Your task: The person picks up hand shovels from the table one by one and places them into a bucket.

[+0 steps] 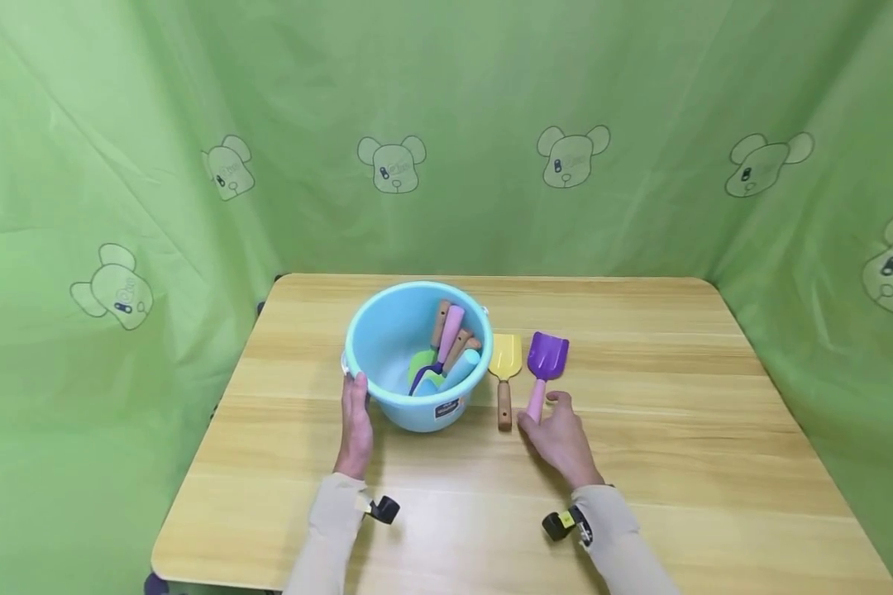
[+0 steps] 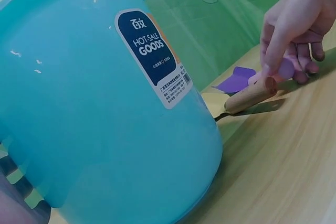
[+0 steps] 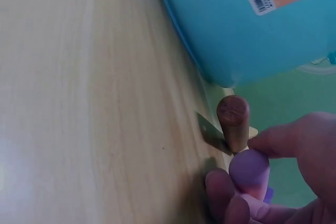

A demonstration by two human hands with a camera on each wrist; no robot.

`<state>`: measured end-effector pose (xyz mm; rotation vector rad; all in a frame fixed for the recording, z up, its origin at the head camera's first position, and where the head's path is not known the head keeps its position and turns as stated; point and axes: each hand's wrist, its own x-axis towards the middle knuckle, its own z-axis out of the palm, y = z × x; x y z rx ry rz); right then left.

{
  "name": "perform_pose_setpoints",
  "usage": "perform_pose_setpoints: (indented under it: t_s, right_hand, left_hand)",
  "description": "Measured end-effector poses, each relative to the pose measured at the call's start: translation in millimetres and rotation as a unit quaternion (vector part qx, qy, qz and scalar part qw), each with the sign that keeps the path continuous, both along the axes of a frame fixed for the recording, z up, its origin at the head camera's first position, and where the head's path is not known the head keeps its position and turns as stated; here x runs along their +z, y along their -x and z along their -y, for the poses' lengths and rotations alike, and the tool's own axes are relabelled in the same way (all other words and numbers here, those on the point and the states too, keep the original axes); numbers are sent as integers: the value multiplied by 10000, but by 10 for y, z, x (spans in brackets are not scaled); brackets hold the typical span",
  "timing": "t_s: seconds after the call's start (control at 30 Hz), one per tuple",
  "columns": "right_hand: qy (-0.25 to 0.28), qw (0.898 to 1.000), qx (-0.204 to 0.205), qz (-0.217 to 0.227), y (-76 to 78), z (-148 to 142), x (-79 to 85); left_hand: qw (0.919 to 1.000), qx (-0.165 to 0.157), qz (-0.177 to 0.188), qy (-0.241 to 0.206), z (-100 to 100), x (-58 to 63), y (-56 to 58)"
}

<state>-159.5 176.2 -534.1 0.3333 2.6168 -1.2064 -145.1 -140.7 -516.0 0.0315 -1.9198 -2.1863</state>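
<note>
A light blue bucket (image 1: 424,413) stands upright on the table, with several small garden tools inside, their wooden, pink and blue handles leaning right. My left hand (image 1: 355,426) lies along the bucket's near left side, fingers fairly straight; in the left wrist view only part of it shows at the lower left corner. To the right of the bucket lies a yellow shovel (image 1: 505,359) with a wooden handle (image 3: 233,121). Beside that is a purple shovel (image 1: 547,357), whose pink handle (image 3: 249,174) my right hand (image 1: 564,438) pinches between thumb and fingers.
The wooden table (image 1: 714,463) has a rounded far corner on each side. A green curtain (image 1: 476,223) with bear heads printed on it hangs behind and along both sides. A white label (image 2: 152,56) sticks to the bucket's wall.
</note>
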Motion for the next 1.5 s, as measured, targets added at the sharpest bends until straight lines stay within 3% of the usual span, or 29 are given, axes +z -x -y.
perform_pose_setpoints:
  t_s: [0.23, 0.4, 0.5, 0.6, 0.7, 0.77, 0.93, 1.07, 1.17, 1.37, 1.5]
  right_hand:
    - [447, 9982, -387, -12, -107, -183, -5]
    - [647, 9932, -911, -325, -184, -327, -43]
    - [852, 9856, -1331, -596, -216, -391, -74]
    - [1351, 9693, -1873, -846, -229, -428, -86]
    - [2186, 9384, -2475, -1014, -233, -463, -87]
    - [2810, 9101, -2830, -1124, -230, -483, -84]
    - [4068, 8247, -3544, -1696, -218, -532, -65]
    - [4675, 7634, -3870, -2213, -200, -583, -61]
    - [4866, 7404, -3961, -2408, -177, -619, -48]
    - [5073, 7061, -4258, -2504, -149, -689, -24]
    - [5139, 6928, -4357, -2571, -157, -723, -18]
  left_hand:
    - [10000, 7, -2, -46, -13, -14, -2]
    - [10000, 49, -40, -30, -16, -33, 8]
    - [9999, 94, -25, -42, -19, -41, 10]
    - [9999, 111, -38, -49, -16, -37, 9]
    - [9999, 111, -19, -34, -18, -37, 5]
    - [9999, 95, -26, -23, -22, -35, 4]
    - [9999, 108, -69, 5, -24, -25, 3]
    - [9999, 127, -87, 14, -19, -34, 4]
    - [9999, 126, -94, 12, -15, -49, 6]
    - [10000, 89, 3, 23, -14, -34, -10]
    - [10000, 96, 11, 14, -16, -25, -6]
